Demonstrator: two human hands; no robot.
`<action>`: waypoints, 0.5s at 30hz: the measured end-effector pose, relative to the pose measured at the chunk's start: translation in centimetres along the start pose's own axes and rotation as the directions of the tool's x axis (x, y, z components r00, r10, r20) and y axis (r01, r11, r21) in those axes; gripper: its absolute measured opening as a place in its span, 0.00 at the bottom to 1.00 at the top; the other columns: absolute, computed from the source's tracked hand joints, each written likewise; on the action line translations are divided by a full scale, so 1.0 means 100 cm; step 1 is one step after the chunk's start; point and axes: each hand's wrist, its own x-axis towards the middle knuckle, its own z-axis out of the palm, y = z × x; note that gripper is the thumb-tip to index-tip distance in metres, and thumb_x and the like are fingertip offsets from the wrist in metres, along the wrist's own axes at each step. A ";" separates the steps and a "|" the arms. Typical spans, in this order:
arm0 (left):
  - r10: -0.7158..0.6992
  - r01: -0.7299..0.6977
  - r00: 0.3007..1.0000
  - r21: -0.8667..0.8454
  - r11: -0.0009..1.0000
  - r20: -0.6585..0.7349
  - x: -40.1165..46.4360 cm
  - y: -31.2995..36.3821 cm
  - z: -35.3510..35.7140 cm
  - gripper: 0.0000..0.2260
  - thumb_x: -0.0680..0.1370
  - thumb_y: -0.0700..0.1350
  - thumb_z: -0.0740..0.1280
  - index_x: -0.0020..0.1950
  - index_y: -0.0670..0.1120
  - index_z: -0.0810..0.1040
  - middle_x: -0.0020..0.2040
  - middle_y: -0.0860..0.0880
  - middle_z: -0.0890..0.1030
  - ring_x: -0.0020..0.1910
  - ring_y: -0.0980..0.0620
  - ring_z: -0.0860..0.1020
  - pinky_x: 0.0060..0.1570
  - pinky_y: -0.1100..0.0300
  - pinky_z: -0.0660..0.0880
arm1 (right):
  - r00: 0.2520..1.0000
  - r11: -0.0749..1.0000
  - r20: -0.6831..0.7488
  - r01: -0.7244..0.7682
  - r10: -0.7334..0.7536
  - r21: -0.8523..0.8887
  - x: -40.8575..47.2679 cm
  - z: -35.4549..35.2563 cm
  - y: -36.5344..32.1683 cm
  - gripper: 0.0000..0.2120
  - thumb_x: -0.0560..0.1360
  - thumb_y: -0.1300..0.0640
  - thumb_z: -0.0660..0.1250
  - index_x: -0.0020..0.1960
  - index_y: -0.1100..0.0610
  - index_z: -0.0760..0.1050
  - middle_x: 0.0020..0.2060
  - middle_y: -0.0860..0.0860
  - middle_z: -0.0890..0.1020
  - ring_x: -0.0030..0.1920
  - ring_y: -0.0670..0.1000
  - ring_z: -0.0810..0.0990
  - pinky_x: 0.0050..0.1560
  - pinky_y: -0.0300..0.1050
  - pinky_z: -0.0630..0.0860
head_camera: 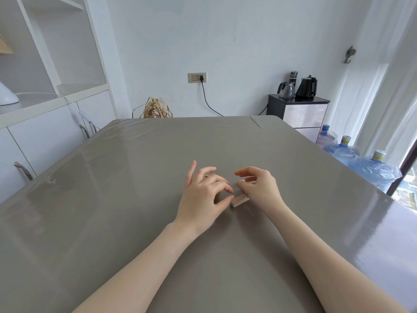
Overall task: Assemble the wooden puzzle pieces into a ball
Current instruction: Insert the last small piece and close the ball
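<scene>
Both bare forearms reached in from the bottom edge and met near the middle of the grey table (112, 199). Between the hands lay a pale wooden piece (239, 200), flat on the tabletop, its near end showing and its far end tucked under the right hand (259, 188). That hand arched over the piece with its fingers curled down and the thumb side pressing the wood, so it seemed to pinch the piece, though the grip itself was hidden. A second bit of light wood (242, 182) peeked out just beyond, under the same fingers; whether it was a separate piece or part of the first could not be told. The left hand (203, 195) hovered just beside, palm down, fingers spread and bent, the thumb tip and forefinger tip close to the near end of the wood but holding nothing visible. A small brownish shape beneath that palm was too covered to identify. Farther off stood white cabinets (45, 132) at left, a wall socket (197, 77) with a black cord, a dark side cabinet (300, 114) carrying two kettles, and blue water jugs (361, 161) at right.
</scene>
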 end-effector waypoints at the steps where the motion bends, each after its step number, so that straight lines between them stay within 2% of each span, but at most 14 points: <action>1: 0.001 -0.002 1.000 0.018 1.000 0.011 0.000 0.002 0.001 0.10 0.71 0.56 0.64 0.42 0.53 0.82 0.43 0.59 0.82 0.61 0.52 0.73 0.73 0.58 0.41 | 1.000 1.000 -0.003 0.000 0.000 -0.026 0.000 0.000 0.001 0.13 0.73 0.65 0.63 0.51 0.50 0.80 0.51 0.47 0.80 0.49 0.44 0.74 0.44 0.35 0.71; 4: 0.003 -0.007 0.999 0.088 0.996 0.039 0.000 0.009 0.004 0.17 0.73 0.61 0.60 0.42 0.52 0.83 0.42 0.59 0.82 0.60 0.50 0.75 0.73 0.54 0.42 | 1.000 0.990 -0.023 -0.020 0.016 -0.139 0.003 0.000 0.002 0.12 0.73 0.62 0.64 0.54 0.50 0.79 0.54 0.48 0.79 0.56 0.48 0.74 0.61 0.50 0.70; 5: 0.004 -0.010 0.999 0.117 0.993 0.051 0.000 0.011 0.005 0.19 0.73 0.62 0.59 0.42 0.52 0.84 0.42 0.59 0.82 0.60 0.49 0.75 0.73 0.52 0.43 | 0.999 0.986 -0.023 -0.036 0.033 -0.163 0.003 -0.001 0.003 0.13 0.73 0.61 0.65 0.55 0.50 0.79 0.56 0.49 0.79 0.58 0.50 0.74 0.64 0.53 0.68; 10: 0.031 -0.066 0.989 0.246 0.967 0.141 0.001 0.010 0.012 0.16 0.70 0.61 0.63 0.38 0.52 0.83 0.40 0.58 0.82 0.59 0.47 0.77 0.71 0.47 0.44 | 0.995 0.972 0.024 -0.094 0.101 -0.214 0.005 0.000 0.006 0.17 0.71 0.61 0.66 0.59 0.51 0.78 0.56 0.50 0.79 0.60 0.53 0.73 0.64 0.54 0.68; 12: 0.038 -0.080 0.986 0.257 0.963 0.164 0.001 0.011 0.014 0.13 0.68 0.59 0.66 0.36 0.52 0.83 0.38 0.58 0.82 0.59 0.46 0.77 0.72 0.47 0.43 | 0.994 0.970 0.022 -0.096 0.103 -0.223 0.005 0.000 0.007 0.15 0.73 0.59 0.65 0.59 0.51 0.78 0.46 0.46 0.79 0.59 0.54 0.74 0.64 0.54 0.68; 14: 0.040 -0.081 0.986 0.254 0.964 0.161 0.001 0.011 0.015 0.11 0.69 0.58 0.67 0.34 0.53 0.82 0.37 0.58 0.82 0.59 0.46 0.77 0.72 0.47 0.43 | 0.995 0.970 0.028 -0.091 0.100 -0.227 0.005 0.000 0.007 0.12 0.75 0.57 0.62 0.57 0.50 0.79 0.35 0.40 0.73 0.56 0.55 0.74 0.64 0.55 0.69; 15: 0.043 -0.080 0.987 0.247 0.966 0.153 0.000 0.012 0.015 0.10 0.69 0.56 0.68 0.33 0.52 0.82 0.37 0.58 0.81 0.59 0.46 0.77 0.72 0.48 0.43 | 0.995 0.968 0.032 -0.085 0.096 -0.234 0.005 0.000 0.008 0.12 0.76 0.57 0.61 0.56 0.50 0.80 0.33 0.39 0.72 0.55 0.55 0.75 0.63 0.55 0.69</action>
